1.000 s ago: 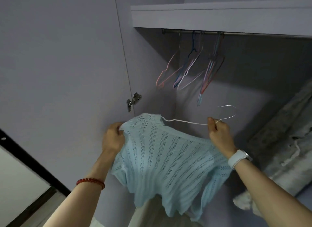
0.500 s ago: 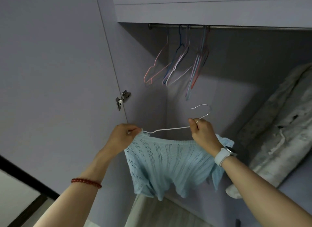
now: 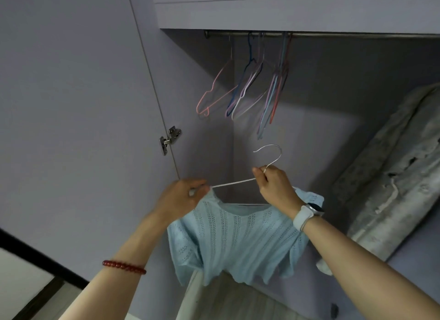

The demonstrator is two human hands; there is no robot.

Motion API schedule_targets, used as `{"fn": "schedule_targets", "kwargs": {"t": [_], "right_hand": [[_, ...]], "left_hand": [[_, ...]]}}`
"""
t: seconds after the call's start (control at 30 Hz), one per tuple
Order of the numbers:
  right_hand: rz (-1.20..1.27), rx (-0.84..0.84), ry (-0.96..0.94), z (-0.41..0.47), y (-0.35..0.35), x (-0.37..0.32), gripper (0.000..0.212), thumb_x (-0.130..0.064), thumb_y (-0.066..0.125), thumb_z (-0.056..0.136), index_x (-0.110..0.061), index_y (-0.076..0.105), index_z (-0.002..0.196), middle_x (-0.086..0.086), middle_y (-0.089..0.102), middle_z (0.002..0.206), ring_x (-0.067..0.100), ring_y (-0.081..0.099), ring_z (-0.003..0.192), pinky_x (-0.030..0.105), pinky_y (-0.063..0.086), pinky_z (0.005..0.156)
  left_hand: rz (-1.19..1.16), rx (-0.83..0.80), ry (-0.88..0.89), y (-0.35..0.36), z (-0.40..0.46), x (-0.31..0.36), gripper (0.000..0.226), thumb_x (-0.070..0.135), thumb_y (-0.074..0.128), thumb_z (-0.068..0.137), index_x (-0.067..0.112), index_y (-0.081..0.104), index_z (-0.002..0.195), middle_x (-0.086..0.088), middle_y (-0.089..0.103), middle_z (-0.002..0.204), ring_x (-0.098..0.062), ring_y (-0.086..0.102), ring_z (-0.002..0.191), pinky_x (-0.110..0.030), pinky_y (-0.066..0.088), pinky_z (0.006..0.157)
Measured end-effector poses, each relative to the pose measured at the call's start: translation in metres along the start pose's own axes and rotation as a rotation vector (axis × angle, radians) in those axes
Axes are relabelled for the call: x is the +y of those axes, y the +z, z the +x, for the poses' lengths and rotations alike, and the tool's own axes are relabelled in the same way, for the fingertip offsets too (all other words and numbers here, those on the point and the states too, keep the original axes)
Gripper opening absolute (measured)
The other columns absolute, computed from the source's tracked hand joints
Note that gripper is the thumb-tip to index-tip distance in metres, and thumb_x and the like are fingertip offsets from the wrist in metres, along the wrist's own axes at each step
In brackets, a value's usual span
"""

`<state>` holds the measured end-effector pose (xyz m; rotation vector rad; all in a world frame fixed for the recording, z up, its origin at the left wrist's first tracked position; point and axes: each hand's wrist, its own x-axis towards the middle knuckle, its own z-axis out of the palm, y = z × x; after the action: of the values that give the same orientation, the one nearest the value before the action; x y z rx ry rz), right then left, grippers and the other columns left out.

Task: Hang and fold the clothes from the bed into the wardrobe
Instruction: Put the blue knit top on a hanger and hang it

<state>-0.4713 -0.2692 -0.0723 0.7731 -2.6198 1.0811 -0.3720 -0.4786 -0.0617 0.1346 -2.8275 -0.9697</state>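
Plainly, no brand, label or writing could be read anywhere in the head view; the watch (image 3: 307, 213) on the right wrist showed only a white strap and a dark face. The right hand (image 3: 273, 186) had its grip pinched together on the neck of the white hanger (image 3: 267, 163), just under the hook; the hook curved up into open air, well below the rail (image 3: 333, 34). The left hand (image 3: 177, 199) held its grip closed on the left shoulder of the top (image 3: 235, 238), at the hanger's left end; the pale blue knit top hung on the hanger in front of the open wardrobe (image 3: 297, 14), hem loose above the wardrobe's lower edge. A red bead bracelet (image 3: 123, 267) sat on the left forearm. On the rail, a cluster of bare hangers (image 3: 247, 88) crowded the left part, tilted at odd angles; the rail ran bare to the right of them. A grey bundle (image 3: 390, 176) leaned along the wardrobe's right side, near the right forearm; the door (image 3: 71, 105) stood open at left, its hinge (image 3: 169, 139) on the edge.
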Motion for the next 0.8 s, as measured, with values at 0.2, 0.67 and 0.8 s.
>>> {"fn": "schedule_targets", "kwargs": {"t": [0.2,0.67,0.8], "right_hand": [[0.155,-0.089,-0.045,-0.004,-0.001,-0.01,0.017,-0.021,0.06,0.09,-0.011,0.062,0.076,0.004,0.06,0.08,0.02,0.054,0.083,0.019,0.033,0.075],[-0.139,-0.37,0.087,0.0,-0.026,0.062,0.024,-0.015,0.052,0.094,-0.015,0.069,0.111,0.003,0.069,0.112,0.022,0.063,0.103,0.038,0.046,0.092],[-0.053,-0.397,0.128,0.0,-0.023,0.06,0.026,-0.013,0.05,0.095,-0.014,0.067,0.115,0.001,0.068,0.113,0.017,0.063,0.104,0.028,0.045,0.093]], "left_hand": [[0.133,0.06,-0.015,0.009,-0.007,-0.012,0.02,0.016,0.051,0.095,0.015,0.071,0.09,-0.005,0.069,0.078,-0.027,0.06,0.071,-0.033,0.045,0.068],[0.342,0.375,0.157,-0.02,-0.028,-0.04,0.02,0.0,0.06,0.078,0.012,0.074,0.087,-0.002,0.072,0.078,-0.024,0.068,0.06,-0.025,0.05,0.057],[0.384,0.349,0.143,-0.019,-0.037,-0.047,0.028,0.002,0.054,0.072,0.015,0.074,0.086,0.0,0.072,0.077,-0.023,0.067,0.056,-0.027,0.051,0.051]]}}
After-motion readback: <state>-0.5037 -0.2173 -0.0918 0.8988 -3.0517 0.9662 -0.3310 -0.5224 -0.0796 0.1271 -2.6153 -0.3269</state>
